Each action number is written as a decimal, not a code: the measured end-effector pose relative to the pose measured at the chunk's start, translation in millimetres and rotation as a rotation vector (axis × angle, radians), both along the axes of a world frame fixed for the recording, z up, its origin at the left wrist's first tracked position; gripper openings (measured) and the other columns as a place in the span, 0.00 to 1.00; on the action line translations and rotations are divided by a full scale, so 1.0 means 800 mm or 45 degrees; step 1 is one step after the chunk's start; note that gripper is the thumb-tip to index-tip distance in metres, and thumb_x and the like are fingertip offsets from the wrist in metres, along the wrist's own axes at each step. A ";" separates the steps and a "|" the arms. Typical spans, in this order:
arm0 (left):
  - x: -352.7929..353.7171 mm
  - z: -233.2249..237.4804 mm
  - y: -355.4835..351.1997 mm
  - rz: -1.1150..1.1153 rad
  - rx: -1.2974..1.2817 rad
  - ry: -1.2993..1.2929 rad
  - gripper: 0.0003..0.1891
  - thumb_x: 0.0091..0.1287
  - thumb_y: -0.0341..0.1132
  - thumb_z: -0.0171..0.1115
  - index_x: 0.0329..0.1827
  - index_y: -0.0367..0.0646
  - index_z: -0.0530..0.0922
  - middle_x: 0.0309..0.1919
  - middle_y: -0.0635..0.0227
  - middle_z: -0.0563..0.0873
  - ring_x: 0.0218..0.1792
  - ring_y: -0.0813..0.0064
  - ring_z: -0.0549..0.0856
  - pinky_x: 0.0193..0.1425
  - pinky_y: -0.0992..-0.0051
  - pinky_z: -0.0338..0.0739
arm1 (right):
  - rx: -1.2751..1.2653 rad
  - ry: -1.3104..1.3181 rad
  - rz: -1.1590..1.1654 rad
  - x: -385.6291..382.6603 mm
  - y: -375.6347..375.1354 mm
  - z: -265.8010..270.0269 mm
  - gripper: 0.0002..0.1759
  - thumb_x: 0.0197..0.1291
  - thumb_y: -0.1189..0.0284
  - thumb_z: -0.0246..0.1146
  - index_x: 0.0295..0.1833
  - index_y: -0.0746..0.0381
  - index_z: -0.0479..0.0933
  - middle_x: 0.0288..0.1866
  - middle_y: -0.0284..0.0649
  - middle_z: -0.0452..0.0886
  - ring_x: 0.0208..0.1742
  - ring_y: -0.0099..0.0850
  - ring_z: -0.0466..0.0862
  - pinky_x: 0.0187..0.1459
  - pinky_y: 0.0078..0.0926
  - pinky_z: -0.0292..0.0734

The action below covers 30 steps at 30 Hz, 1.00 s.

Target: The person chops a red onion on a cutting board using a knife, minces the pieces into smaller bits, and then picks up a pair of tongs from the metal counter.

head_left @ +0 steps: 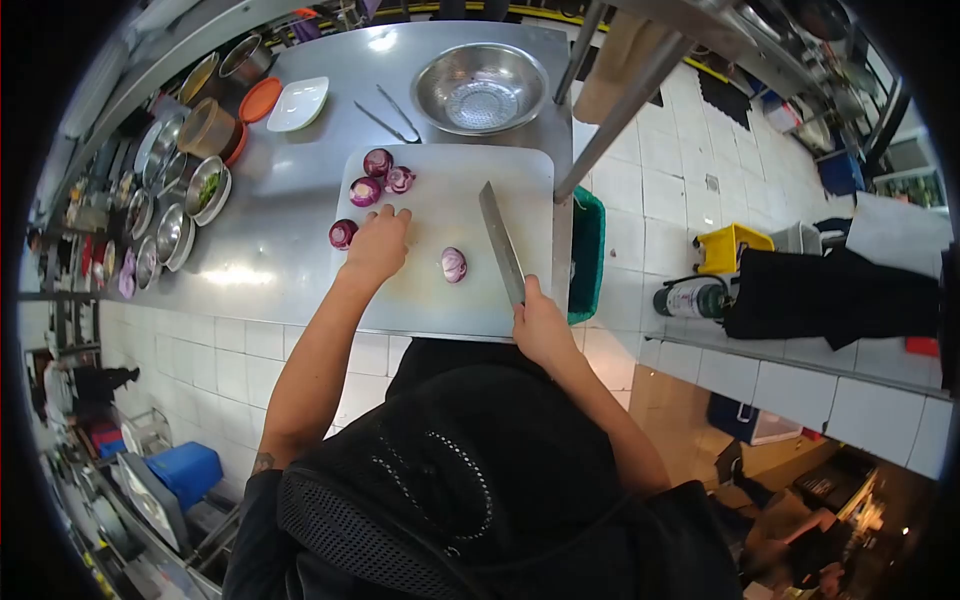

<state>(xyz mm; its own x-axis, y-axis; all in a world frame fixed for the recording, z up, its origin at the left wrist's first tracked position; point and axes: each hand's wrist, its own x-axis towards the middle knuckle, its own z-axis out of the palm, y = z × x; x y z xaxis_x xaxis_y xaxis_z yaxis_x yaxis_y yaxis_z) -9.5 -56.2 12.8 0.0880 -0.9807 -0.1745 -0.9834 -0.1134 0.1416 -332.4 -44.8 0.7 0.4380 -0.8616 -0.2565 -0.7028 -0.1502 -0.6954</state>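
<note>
On the white cutting board [450, 180], my right hand [543, 323] grips the handle of a long knife [502, 243], its blade pointing away from me. My left hand [378, 245] is over the board's left part, fingers bent; whether anything is beneath them is hidden. A red onion [343, 234] lies just left of that hand. Several more red onions [366, 191] are grouped at the board's upper left. Between my hands sits a separate pale purple onion [454, 265], touched by neither.
Behind the board are metal tongs [395, 117] and a steel bowl [480, 88]. A white dish [298, 104], an orange lid [261, 99] and steel bowls [175, 236] stand at left. A green bin [588, 256] and a metal post [625, 118] are at right.
</note>
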 end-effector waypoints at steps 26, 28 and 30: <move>-0.076 -0.018 -0.010 -0.260 -0.304 0.622 0.10 0.70 0.23 0.65 0.53 0.39 0.84 0.50 0.53 0.85 0.55 0.44 0.85 0.60 0.51 0.81 | 0.003 0.254 0.006 -0.007 0.060 0.062 0.16 0.78 0.73 0.57 0.65 0.67 0.69 0.36 0.65 0.87 0.41 0.67 0.88 0.47 0.69 0.80; -0.076 -0.023 -0.019 -0.250 -0.306 0.617 0.09 0.70 0.24 0.65 0.51 0.39 0.85 0.47 0.54 0.85 0.53 0.44 0.85 0.58 0.50 0.81 | -0.022 0.333 0.005 0.000 0.066 0.092 0.17 0.76 0.76 0.57 0.66 0.68 0.67 0.35 0.65 0.87 0.39 0.67 0.88 0.46 0.67 0.81; -0.077 -0.024 -0.026 -0.269 -0.301 0.605 0.08 0.70 0.24 0.64 0.49 0.39 0.85 0.45 0.54 0.85 0.50 0.44 0.86 0.56 0.49 0.81 | -0.023 0.354 0.031 0.001 0.069 0.077 0.18 0.74 0.78 0.56 0.66 0.68 0.67 0.35 0.65 0.87 0.39 0.67 0.88 0.45 0.67 0.81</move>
